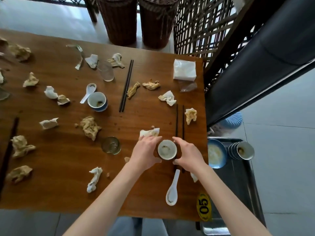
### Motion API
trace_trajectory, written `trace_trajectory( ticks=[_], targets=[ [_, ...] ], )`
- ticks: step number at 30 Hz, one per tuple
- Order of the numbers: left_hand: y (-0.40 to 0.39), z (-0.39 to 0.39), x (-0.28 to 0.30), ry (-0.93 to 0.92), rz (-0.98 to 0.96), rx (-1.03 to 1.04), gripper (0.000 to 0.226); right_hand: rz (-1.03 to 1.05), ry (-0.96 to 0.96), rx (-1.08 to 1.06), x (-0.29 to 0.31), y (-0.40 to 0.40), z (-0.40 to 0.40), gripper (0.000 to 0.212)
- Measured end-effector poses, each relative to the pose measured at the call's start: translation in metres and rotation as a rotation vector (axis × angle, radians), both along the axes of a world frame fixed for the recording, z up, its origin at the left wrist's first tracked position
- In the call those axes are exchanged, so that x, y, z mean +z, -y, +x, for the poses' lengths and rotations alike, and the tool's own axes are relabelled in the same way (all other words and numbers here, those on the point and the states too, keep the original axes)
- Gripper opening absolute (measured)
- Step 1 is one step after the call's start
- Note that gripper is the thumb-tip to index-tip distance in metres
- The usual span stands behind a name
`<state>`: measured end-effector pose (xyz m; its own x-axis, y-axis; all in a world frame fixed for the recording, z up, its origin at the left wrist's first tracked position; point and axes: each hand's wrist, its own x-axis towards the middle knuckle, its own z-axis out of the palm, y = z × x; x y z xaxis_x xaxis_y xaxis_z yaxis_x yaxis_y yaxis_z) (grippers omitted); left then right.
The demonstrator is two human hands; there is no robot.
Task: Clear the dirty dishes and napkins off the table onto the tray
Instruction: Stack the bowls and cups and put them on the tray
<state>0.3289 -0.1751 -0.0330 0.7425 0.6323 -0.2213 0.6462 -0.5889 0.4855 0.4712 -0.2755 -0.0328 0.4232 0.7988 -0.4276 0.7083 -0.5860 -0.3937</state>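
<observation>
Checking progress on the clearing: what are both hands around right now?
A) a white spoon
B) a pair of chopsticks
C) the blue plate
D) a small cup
D: the left hand and right hand cup the small cup from either side, above the table.

- Two hands: left hand, right hand.
- Two cups on the table: one, another.
- Two white spoons.
- Two glasses.
- Two full pairs of chopsticks.
- One tray.
</observation>
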Motion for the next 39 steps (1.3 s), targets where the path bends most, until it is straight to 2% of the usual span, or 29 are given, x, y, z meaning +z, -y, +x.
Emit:
trace_trajectory(
  ticks=[8, 17, 27, 33, 39],
  targets=[
    [0.004, 0.0, -0.009, 0.078, -0.063, 0.032, 0.077, 0.083, -0.048, -0.007, -0.007, 0.004, 0.0, 0.075],
    [-0.01, -0.006, 0.017, 0.085, -0.135, 0.098, 0.079, 0.12, -0.062, 0.056, 0.017, -0.016, 0.002, 0.078],
    [-0.123, -0.066, 0.077, 0.124, -0.06, 0.137, 0.078, 0.247, -0.048, 0.148, 0.071, -0.134, -0.048, 0.075],
    [-0.209, -0.105, 0.07, 0.09, -0.012, 0.074, 0.078, 0.253, -0.056, 0.081, 0.067, -0.209, -0.095, 0.078],
    [-0.267, -0.116, 0.055, 0.04, -0.068, 0.018, 0.079, 0.227, -0.061, -0.02, 0.047, -0.257, -0.119, 0.076]
  ],
)
